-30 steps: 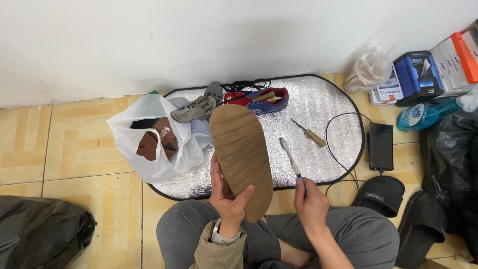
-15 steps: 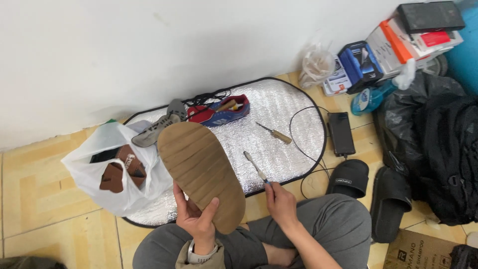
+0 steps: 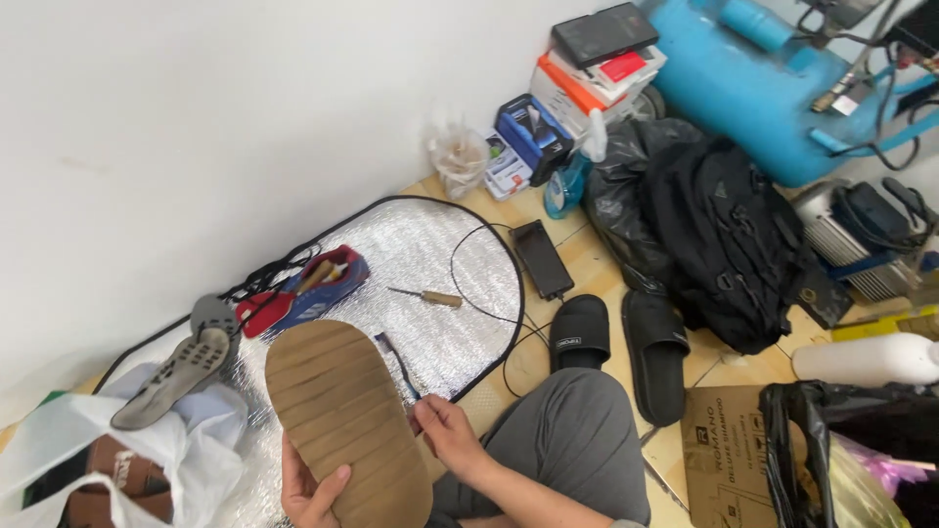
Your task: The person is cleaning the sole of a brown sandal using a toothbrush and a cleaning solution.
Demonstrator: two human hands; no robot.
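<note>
My left hand (image 3: 311, 491) grips the near end of a tan ribbed shoe sole (image 3: 344, 415) and holds it tilted up over a silver foil mat (image 3: 430, 264). My right hand (image 3: 445, 433) holds the handle of a thin knife-like tool (image 3: 396, 362) whose blade lies along the sole's right edge. A wooden-handled awl (image 3: 427, 296) lies on the mat beyond. I sit cross-legged in grey trousers (image 3: 567, 440).
A white plastic bag (image 3: 117, 460) with a grey sole (image 3: 171, 376) on it sits left. A red-and-blue pouch (image 3: 308, 286), black slippers (image 3: 616, 342), a black backpack (image 3: 729, 235), stacked boxes (image 3: 587, 68), a blue tank (image 3: 773, 78) and a cardboard box (image 3: 719, 450) lie around.
The view has swung right, so everything shifts left and the backpack, blue tank and cardboard box appear. Both hands keep their hold on the sole and tool.
</note>
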